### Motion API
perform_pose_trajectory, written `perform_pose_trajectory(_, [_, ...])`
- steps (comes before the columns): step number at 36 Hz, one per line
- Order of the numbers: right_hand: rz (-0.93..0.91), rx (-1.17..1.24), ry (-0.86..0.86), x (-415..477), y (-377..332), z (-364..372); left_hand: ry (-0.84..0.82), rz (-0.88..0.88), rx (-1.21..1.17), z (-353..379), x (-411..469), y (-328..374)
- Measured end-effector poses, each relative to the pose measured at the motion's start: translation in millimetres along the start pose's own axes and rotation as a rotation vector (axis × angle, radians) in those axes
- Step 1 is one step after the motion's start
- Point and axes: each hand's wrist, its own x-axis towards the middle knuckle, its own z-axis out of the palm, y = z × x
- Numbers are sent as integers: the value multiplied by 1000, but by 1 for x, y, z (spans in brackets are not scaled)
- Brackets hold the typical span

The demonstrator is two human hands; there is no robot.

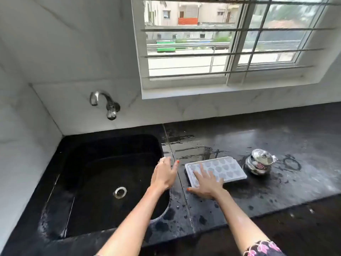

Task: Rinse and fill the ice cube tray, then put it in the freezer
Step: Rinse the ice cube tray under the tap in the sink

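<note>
Tray (226, 168) lies flat on wet black counter (276, 191), just right of sink (92, 172), with steel pot (258, 164) close on its far-right side. It is white with rows of heart-shaped cells; cannot tell if they hold water.

Right hand (206, 183) lies palm-down on the tray's near-left end, fingers straight and spread, nothing gripped, thumb out by the tray's near corner. Left hand (163, 174) is over the sink's right rim, apart from the tray, fingers extended and loose, holding nothing, 1 ring visible. Nails are orange-red.

Puddles and drops sit on the counter around and behind the tray. Drain (120, 192) is in the sink floor. Tap (105, 103) is on the wall above the sink. Barred window (221, 43) is behind the counter. Floral sleeve (262, 248) is on the right arm.
</note>
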Motion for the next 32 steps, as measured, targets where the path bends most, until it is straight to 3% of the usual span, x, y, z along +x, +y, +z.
perform_pose_trajectory(6, [10,48,106,18,17,41,-178,-241,-129,42,29,-4])
perform_pose_trajectory(12, [9,165,318,18,1,58,-240,-333,-332,70,39,-11])
perform_pose_trajectory(21, [-148,132,353,14,-103,20,4,-489,-669,21,52,-51])
perform_pose_trajectory(23, [-251,140,311,19,-131,14,96,-480,-697,-8,56,-74])
perform_pose_trajectory(26, [-316,348,194,32,-161,3,222,-471,-709,-54,60,-109])
perform_pose_trajectory(32, [-340,782,279,91,-247,-46,349,-489,-828,-142,78,-182])
